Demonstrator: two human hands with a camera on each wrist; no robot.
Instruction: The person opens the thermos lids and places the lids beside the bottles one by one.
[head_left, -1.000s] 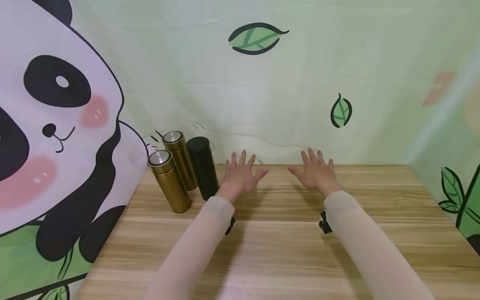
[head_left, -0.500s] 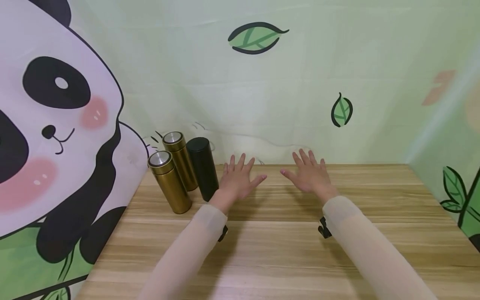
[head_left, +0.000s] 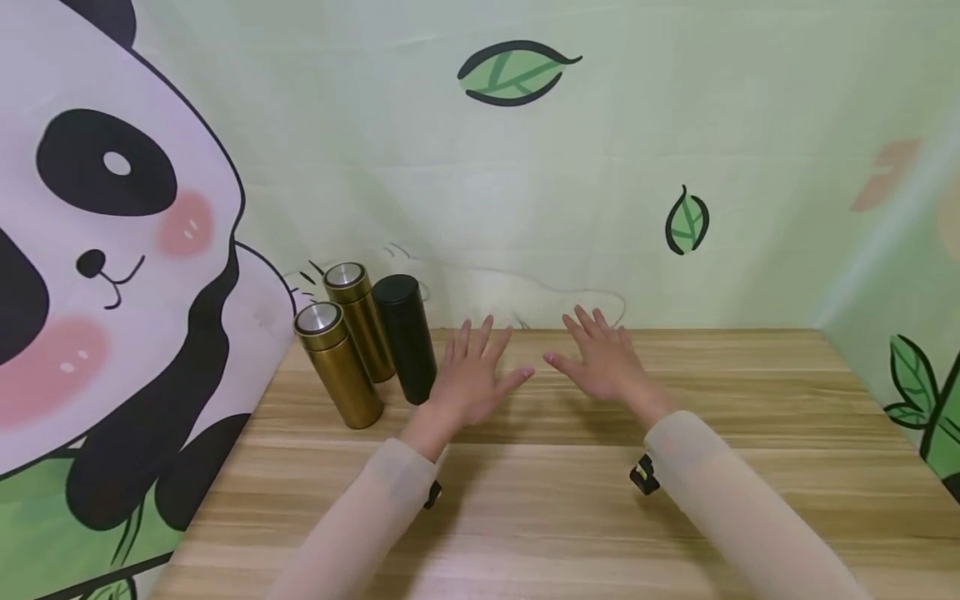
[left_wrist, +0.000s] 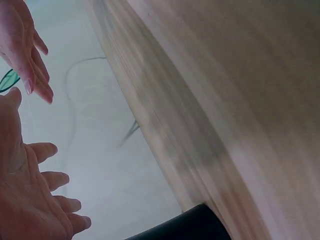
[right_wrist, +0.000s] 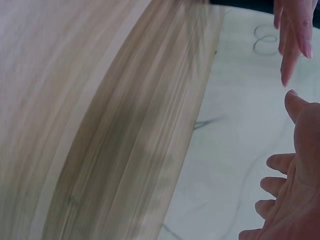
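Observation:
My left hand (head_left: 471, 379) hovers above the wooden table with fingers spread, palm down and holding nothing. Just to its left stands a black cylindrical flask (head_left: 405, 337), upright, its lower right edge close beside the hand. Two gold flasks with silver-topped lids stand further left, a front one (head_left: 341, 367) and a back one (head_left: 362, 321). My right hand (head_left: 603, 358), also spread and holding nothing, hovers over the table to the right, its thumb pointing toward the left thumb. In the left wrist view the black flask (left_wrist: 185, 227) shows at the bottom edge.
The wood-grain table (head_left: 525, 517) meets a pale green cloth backdrop (head_left: 585, 167) along its rear edge. A printed panda (head_left: 135, 250) covers the left side, and leaf prints decorate the back. Both sleeved forearms cross the front of the table, each with a dark device under the wrist.
Both hands have drawn slightly back toward the body. The right hand has also moved left, so the thumbs are closer together. All three flasks stay where they were.

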